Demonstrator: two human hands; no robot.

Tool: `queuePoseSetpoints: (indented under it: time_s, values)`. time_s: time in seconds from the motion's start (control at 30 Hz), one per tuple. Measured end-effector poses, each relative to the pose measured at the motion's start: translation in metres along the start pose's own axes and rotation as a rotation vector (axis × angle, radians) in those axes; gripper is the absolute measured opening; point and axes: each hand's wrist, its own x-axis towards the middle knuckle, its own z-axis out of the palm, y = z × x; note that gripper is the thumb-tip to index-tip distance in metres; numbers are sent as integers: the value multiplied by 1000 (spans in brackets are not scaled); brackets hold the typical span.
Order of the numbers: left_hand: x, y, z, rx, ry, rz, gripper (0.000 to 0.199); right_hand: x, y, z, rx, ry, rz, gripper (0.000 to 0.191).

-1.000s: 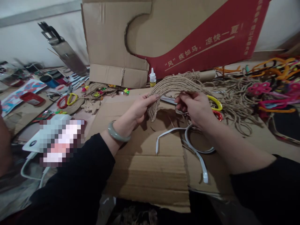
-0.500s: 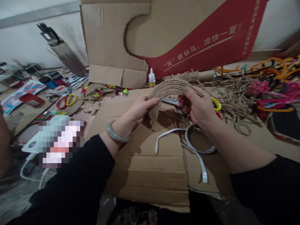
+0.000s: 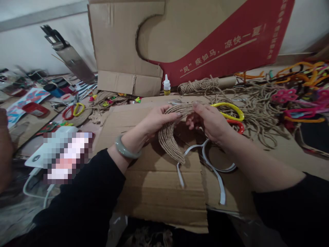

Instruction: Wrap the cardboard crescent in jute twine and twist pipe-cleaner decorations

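A curved, crescent-shaped piece made of rows of brown twine (image 3: 171, 144) is held above the cardboard sheet (image 3: 159, 192). My left hand (image 3: 154, 125) pinches its upper left part, thumb on top. At its upper right end, my right hand (image 3: 209, 120) grips it between thumb and fingers. White tape (image 3: 218, 181) lies partly coiled on the cardboard below, one strip passing near the tip of the twine piece. Scissors with yellow and red handles (image 3: 231, 111) lie just beyond my right hand, their blades mostly hidden.
A small glue bottle (image 3: 167, 85) stands behind my hands, near a twine roll (image 3: 199, 85). Loose twine (image 3: 259, 120) and pipe cleaners (image 3: 303, 96) spread right. A white power bank (image 3: 38, 154), smaller scissors (image 3: 77, 109) and a tilted bottle (image 3: 74, 61) are left. Cardboard (image 3: 123, 41) stands behind.
The twine piece has tilted and lowered, its pointed end now reaching further toward me and right. Both hands have shifted slightly. The scissors' yellow handle shows more, and the tape strip has moved.
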Motion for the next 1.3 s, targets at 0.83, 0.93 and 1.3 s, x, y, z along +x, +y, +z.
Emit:
queuePoseSetpoints:
  time_s: [0.83,0.93,1.3]
  values:
    - [2,-11,6,120,134,170,36,2,1,6,-44,15,-55,39]
    - [1,-10,8,78,140,145,35,2,1,4,-5,52,-72,42]
    - [0,-10,9,36,150,136,31,5,3,-1,20,95,-98,47]
